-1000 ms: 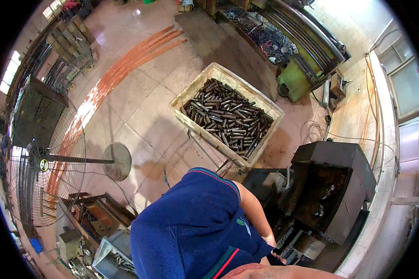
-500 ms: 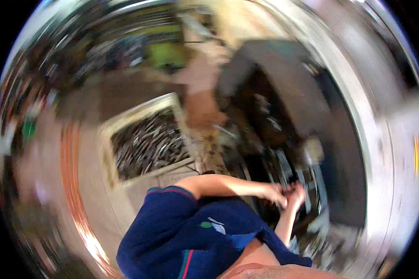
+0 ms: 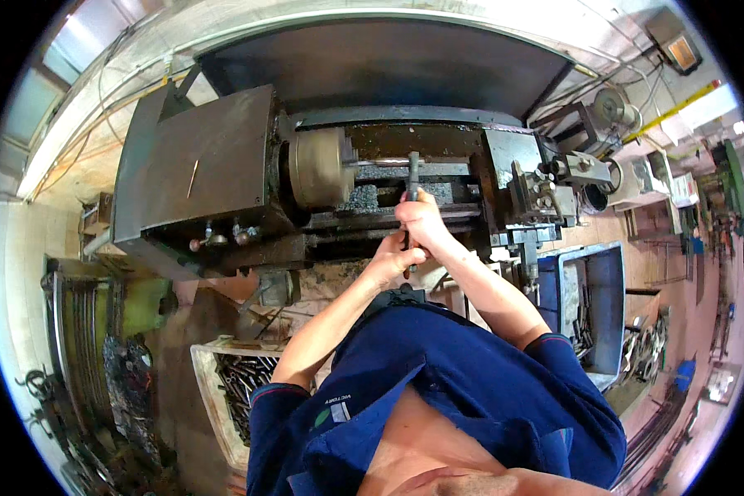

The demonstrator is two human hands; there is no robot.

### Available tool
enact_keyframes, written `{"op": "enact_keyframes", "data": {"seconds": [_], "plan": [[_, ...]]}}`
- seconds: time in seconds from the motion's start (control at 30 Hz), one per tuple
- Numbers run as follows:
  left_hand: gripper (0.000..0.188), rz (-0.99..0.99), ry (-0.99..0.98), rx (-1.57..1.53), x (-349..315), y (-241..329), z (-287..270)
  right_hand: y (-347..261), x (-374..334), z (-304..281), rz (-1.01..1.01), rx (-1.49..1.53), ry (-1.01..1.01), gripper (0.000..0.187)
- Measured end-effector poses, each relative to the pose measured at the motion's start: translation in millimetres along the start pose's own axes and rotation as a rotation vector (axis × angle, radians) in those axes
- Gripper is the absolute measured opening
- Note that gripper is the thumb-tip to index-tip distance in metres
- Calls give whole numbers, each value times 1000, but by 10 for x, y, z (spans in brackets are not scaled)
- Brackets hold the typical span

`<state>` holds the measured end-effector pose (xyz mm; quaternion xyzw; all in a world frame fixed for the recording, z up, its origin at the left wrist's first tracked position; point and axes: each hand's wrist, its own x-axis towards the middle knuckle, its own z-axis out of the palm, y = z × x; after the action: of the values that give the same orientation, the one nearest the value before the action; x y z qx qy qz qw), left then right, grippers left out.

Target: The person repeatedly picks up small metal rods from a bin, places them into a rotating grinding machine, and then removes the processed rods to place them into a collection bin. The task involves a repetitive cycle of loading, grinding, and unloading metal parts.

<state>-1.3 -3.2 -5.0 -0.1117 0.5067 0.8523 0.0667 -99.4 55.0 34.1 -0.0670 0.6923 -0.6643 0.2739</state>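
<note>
In front of me is a metal lathe, with a thin bright rod (image 3: pixel 380 163) sticking out of its round chuck (image 3: pixel 316 169). Both my hands are closed on a long bar-shaped hand tool (image 3: pixel 413 169), held crosswise to the rod. Its grey far end is at the rod's free end; whether it fits around the rod or only touches it, I cannot tell. My right hand (image 3: pixel 421 217) wraps the bar's middle, and my left hand (image 3: pixel 393 259) grips nearer my body. The bar's near tip shows just below the left hand.
Metal chips (image 3: pixel 362 198) lie on the lathe bed. The headstock (image 3: pixel 202 161) stands left, the tool post (image 3: pixel 544 194) right. Near my left side is a pale crate (image 3: pixel 211 388) of dark metal pieces; a blue bin (image 3: pixel 608 310) with rods stands right. A dark splash panel (image 3: pixel 388 66) rises behind.
My body has turned from the crate to face the lathe. My hands, close together and blurred before, now reach forward over the bed on the bar-shaped tool.
</note>
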Motion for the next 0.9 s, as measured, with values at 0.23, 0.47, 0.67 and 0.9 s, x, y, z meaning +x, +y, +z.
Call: {"op": "enact_keyframes", "data": {"seconds": [0.23,0.47,0.67,0.9], "plan": [[46,-35,-38,8,-41,109,-51,163,25,-21,-224,-285,-5,10],[48,-1,-62,30,-37,107,-155,-71,3,100,-1,-151,-42,13],[50,-48,-62,-5,85,-19,-10,11,14,-139,85,12,-26,14],[50,-52,-83,41,-31,93,-162,60,65,89,-21,-243,-9,18]]}}
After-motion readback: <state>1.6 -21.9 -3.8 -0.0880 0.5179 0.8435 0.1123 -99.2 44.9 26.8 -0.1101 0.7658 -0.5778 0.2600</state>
